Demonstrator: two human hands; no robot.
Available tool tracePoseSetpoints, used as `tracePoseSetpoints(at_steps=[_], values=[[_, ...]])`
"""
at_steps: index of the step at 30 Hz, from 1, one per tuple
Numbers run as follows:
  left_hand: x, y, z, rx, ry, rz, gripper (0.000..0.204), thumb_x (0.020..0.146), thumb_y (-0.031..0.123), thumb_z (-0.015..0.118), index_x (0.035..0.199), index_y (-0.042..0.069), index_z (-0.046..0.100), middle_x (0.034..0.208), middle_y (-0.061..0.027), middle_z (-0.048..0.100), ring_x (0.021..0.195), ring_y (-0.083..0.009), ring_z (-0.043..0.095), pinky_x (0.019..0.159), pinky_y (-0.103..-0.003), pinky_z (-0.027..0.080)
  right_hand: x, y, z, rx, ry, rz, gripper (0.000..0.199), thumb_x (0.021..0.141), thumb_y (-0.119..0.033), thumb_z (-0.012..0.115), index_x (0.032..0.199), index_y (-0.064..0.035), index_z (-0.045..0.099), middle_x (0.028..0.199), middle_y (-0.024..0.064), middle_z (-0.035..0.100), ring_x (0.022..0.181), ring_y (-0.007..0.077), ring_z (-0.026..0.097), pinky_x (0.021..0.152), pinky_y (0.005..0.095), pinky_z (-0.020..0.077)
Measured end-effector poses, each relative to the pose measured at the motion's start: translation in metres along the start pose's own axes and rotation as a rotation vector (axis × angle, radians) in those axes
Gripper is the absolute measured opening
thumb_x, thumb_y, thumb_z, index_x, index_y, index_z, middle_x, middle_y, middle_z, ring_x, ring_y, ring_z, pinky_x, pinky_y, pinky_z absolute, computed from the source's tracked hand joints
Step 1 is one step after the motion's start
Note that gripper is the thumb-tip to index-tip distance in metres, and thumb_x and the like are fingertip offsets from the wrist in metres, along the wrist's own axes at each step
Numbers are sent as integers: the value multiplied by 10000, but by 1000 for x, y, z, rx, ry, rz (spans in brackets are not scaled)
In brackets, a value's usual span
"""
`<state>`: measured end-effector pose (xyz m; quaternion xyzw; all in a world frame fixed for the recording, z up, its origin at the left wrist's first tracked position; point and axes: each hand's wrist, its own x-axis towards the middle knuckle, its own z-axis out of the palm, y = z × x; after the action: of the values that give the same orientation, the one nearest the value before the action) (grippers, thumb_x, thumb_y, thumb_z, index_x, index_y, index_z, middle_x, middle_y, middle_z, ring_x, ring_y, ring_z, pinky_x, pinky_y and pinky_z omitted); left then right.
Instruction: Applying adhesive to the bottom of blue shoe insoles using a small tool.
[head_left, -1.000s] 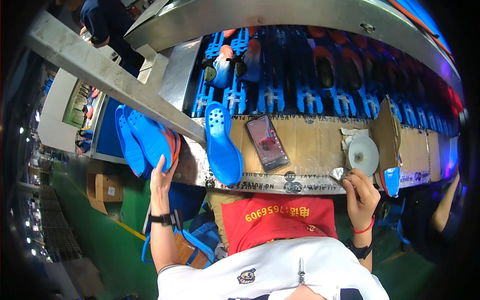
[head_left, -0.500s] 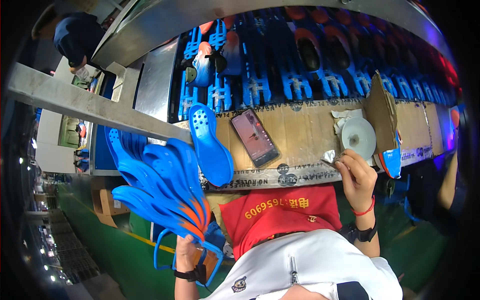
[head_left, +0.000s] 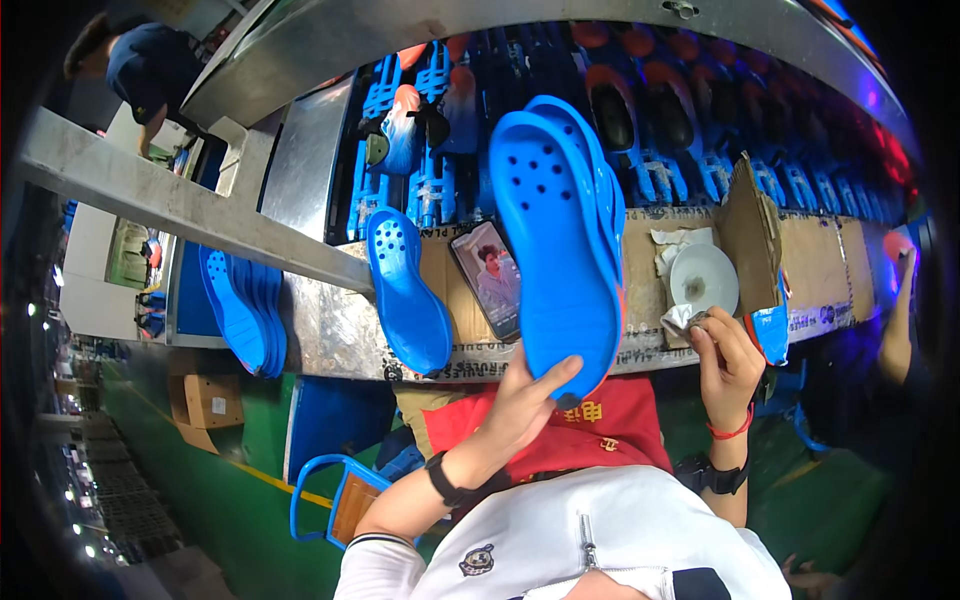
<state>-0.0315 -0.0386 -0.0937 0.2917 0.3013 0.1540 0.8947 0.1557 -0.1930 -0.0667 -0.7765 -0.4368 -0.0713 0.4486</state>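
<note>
My left hand (head_left: 530, 400) grips a small stack of blue shoe soles (head_left: 558, 270) by the heel end, thumb on top. The soles stand up in front of the phone, with round holes across the forefoot and a hint of orange along the edge. My right hand (head_left: 728, 360) pinches a small crumpled, silvery-grey scrap (head_left: 684, 318). It is beside a white bowl (head_left: 712, 275) with a dark spot inside. Left of the held stack, one more blue sole (head_left: 405, 290) lies on the bench. A phone (head_left: 488, 270) with a lit screen is partly hidden by the stack.
Further left, several blue soles (head_left: 245, 310) overlap at the bench edge. A cardboard flap (head_left: 752, 230) stands right of the bowl. Behind the bench run rows of blue racks (head_left: 655, 170) carrying shoes, and a metal beam (head_left: 200, 200) crosses at left. Another person (head_left: 155, 75) bends at upper left.
My left hand has brought a stack of soles from the lower left to the middle, over the phone. More soles now rest at the left bench edge. My right hand stays near the bowl.
</note>
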Motion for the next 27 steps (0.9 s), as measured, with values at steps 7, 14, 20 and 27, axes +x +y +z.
tracePoseSetpoints(at_steps=[7,14,20,27], values=[[35,-47,15,-11,150,150,629,869,44,713,1373,8,339,1302,-121,514,1186,-221,538,1035,-378,444,2,-2,-1,-9,13,5,106,805,67,691,898,48,644,915,134,677,611,158,582,546,241,447],[24,-30,5,-29,-2,-54,665,874,28,694,1395,-5,283,1376,-156,408,1254,-222,470,1046,-366,428,7,2,-1,-33,-11,23,119,804,63,695,910,45,644,928,137,677,611,157,581,544,239,447],[-28,51,-47,1171,164,352,645,830,144,749,1335,13,369,1273,-146,429,1181,-253,459,905,-389,466,13,18,2,-242,44,-84,157,800,33,712,944,26,650,987,172,678,663,273,649,572,325,497],[-33,92,-170,906,692,229,512,795,35,766,1180,9,428,1120,-122,463,822,-207,615,702,-322,556,20,34,7,-473,-6,-48,105,831,-73,696,920,-38,653,993,129,660,685,333,654,574,386,513]])
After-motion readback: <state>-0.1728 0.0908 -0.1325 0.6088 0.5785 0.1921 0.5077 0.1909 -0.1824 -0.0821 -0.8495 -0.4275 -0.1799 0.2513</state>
